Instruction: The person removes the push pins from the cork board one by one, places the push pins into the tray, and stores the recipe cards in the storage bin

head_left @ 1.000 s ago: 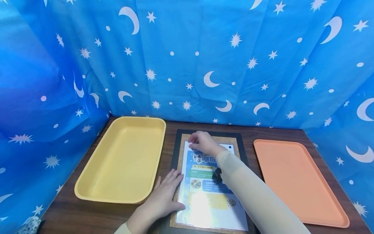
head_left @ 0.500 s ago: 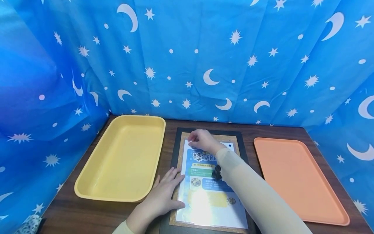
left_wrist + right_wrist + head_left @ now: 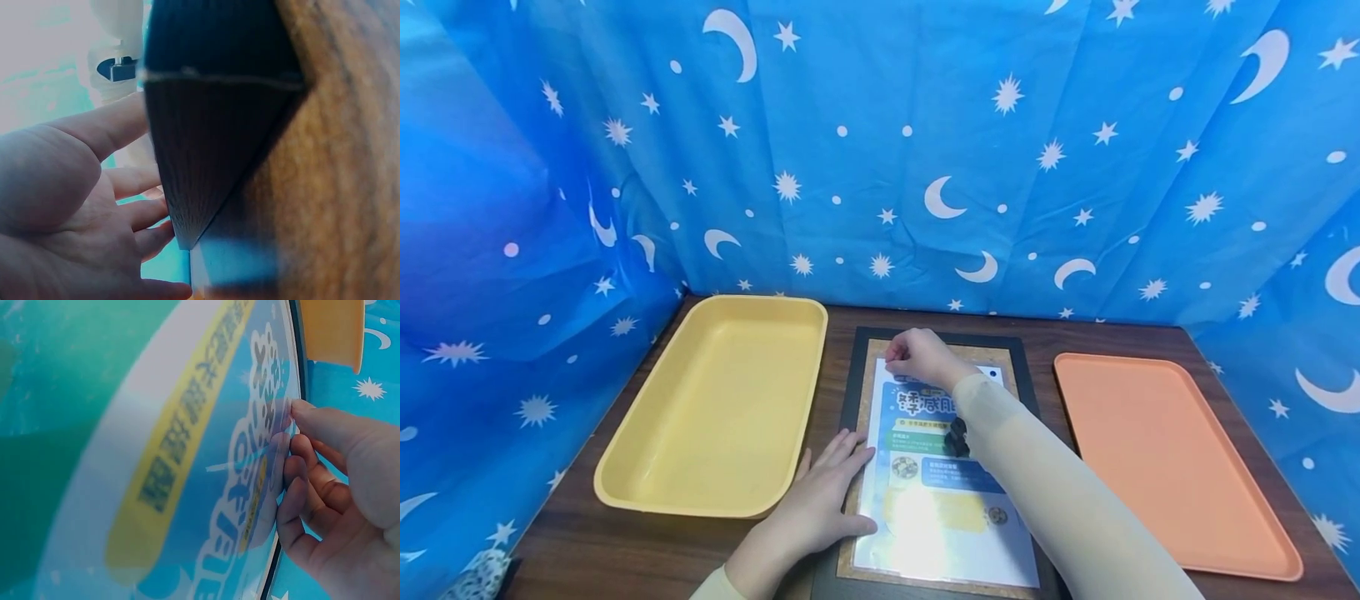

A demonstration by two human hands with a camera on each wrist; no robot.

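“Sheet, printed, blue and white, glossy: location?”
“Flat on the cork board, within its black frame; dark round dot at the sheet's far right corner”
“Right hand?”
“Fingers curled toward the thumb, tips touching the sheet near its far left corner; cannot tell whether anything is pinched between them”
“Left hand?”
“Fingers spread wide, laid across the frame's left edge, thumb and fingertips at the sheet's left edge”
“Other items?”
“One deep yellow tray, left of the board, reaching toward the far left corner of the table; one shallow orange tray, right of the board, along the table's right edge; one blue curtain, white moons and stars, behind the table's far edge”
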